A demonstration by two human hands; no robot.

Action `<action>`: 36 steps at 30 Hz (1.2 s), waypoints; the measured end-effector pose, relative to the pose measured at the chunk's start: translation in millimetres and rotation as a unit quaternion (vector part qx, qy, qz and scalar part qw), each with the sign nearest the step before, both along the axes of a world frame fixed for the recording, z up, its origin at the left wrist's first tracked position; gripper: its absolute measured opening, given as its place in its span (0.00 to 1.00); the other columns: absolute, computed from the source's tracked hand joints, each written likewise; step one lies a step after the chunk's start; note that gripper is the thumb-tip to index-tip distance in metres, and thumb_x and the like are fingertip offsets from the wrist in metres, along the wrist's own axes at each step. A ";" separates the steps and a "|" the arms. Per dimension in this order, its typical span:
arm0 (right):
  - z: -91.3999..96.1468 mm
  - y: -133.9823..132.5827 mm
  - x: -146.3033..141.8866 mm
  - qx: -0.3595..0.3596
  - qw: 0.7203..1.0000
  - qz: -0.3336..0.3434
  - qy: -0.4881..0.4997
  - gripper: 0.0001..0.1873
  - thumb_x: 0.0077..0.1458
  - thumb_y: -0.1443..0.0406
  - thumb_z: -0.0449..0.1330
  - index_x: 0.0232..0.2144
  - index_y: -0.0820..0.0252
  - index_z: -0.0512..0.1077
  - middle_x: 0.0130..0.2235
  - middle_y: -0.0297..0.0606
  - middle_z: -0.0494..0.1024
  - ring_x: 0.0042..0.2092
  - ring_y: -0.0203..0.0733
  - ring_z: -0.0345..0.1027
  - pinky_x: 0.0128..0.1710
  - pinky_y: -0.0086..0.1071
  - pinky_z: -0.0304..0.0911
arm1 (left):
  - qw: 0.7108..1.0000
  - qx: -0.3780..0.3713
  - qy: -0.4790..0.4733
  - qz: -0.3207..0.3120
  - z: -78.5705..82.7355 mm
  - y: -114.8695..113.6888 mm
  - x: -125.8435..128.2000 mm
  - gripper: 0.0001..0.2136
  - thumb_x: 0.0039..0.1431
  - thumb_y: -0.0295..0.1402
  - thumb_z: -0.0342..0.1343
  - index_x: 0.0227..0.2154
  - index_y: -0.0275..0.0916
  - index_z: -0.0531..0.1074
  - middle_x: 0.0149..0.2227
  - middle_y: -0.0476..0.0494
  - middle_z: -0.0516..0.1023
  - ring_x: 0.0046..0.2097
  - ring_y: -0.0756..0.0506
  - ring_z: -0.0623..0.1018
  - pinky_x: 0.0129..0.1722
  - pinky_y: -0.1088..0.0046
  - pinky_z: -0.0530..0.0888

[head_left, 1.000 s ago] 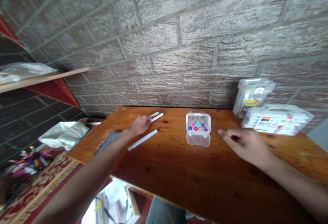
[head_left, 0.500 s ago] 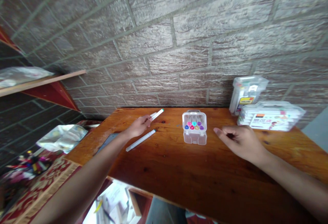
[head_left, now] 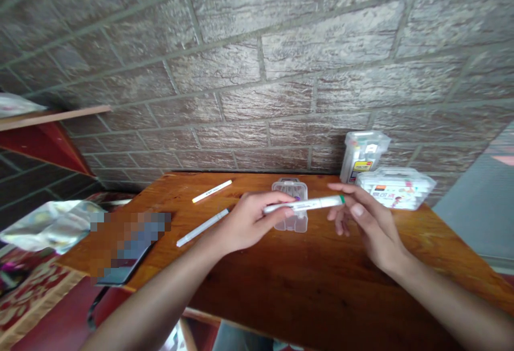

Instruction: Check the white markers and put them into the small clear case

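My left hand (head_left: pixel 251 222) pinches a white marker with a green tip (head_left: pixel 309 204) and holds it level above the wooden table (head_left: pixel 305 276). My right hand (head_left: pixel 363 222) is at the marker's green end, fingers spread, its fingertips touching or almost touching it. Right behind the marker stands a small clear marker box (head_left: pixel 291 206) holding coloured markers, partly hidden by my hands. Two more white markers lie on the table to the left, one with a dark tip (head_left: pixel 203 228) and one with a yellow tip (head_left: pixel 211 191).
Two clear plastic marker cases stand at the back right, one upright (head_left: pixel 361 155) and one lying flat (head_left: pixel 395 187). A dark phone (head_left: pixel 124 260) lies at the table's left edge. A brick wall (head_left: pixel 257 72) rises behind the table, a shelf (head_left: pixel 52 118) juts out at left.
My left hand picked a green-tipped marker off the table's left side and carried it to the middle. My right hand rose from the table to meet its end. The view shifted right.
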State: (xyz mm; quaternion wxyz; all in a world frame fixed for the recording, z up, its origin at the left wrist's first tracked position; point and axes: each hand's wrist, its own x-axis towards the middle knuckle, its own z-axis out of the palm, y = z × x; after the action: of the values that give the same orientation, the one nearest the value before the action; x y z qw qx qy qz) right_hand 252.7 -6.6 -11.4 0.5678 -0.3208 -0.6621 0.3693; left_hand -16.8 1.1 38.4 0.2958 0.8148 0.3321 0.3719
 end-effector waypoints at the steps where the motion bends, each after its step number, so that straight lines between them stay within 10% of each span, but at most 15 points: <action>1: 2.1 -6.0 -3.0 0.001 1.000 0.001 0.003 0.25 0.70 0.48 0.58 0.58 0.57 0.72 0.31 0.37 0.80 0.24 0.40 0.70 0.22 0.31 0.67 | 1.000 -0.009 -0.001 -0.012 -2.1 0.2 7.4 0.11 0.70 0.37 0.60 0.48 0.39 0.83 0.44 0.41 0.87 0.42 0.43 0.83 0.42 0.71 0.77; 8: 6.6 -26.0 -16.1 -0.046 0.993 -0.108 0.023 0.11 0.65 0.53 0.67 0.41 0.53 0.80 0.22 0.31 0.73 0.20 0.37 0.66 0.18 0.28 0.63 | 0.982 -0.062 -0.177 0.011 -23.1 9.9 17.3 0.12 0.62 0.40 0.69 0.40 0.36 0.86 0.34 0.40 0.87 0.30 0.47 0.80 0.29 0.75 0.74; 14: 3.9 -22.1 -20.7 -0.063 0.998 -0.014 -0.002 0.11 0.69 0.55 0.63 0.44 0.53 0.80 0.26 0.36 0.80 0.21 0.38 0.72 0.18 0.27 0.69 | 0.951 -0.096 -0.291 0.050 -47.2 5.5 5.2 0.13 0.67 0.42 0.64 0.39 0.36 0.83 0.23 0.47 0.79 0.20 0.53 0.69 0.20 0.77 0.65; 23: 0.8 -23.6 -21.8 -0.031 0.995 -0.048 -0.078 0.06 0.62 0.60 0.70 0.37 0.56 0.80 0.21 0.32 0.77 0.17 0.34 0.66 0.15 0.25 0.61 | 0.981 0.031 -0.183 0.063 -52.9 -13.8 16.0 0.03 0.65 0.33 0.63 0.37 0.40 0.79 0.25 0.48 0.80 0.24 0.50 0.74 0.24 0.76 0.68; 36: 4.1 -13.7 -21.8 -0.177 0.980 -0.003 0.094 0.17 0.62 0.52 0.70 0.33 0.59 0.76 0.23 0.35 0.79 0.15 0.31 0.62 0.15 0.25 0.58 | 0.954 -0.108 -0.278 0.026 -73.5 -5.6 10.3 0.12 0.71 0.43 0.58 0.42 0.38 0.79 0.22 0.52 0.71 0.21 0.53 0.66 0.21 0.78 0.62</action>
State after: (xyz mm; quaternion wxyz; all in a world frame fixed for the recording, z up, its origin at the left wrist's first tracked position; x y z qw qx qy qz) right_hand 230.9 -20.2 -7.3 0.5626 -0.3818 -0.5292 0.5075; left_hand -6.6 -4.5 -35.1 0.4526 0.6337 0.2958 0.5533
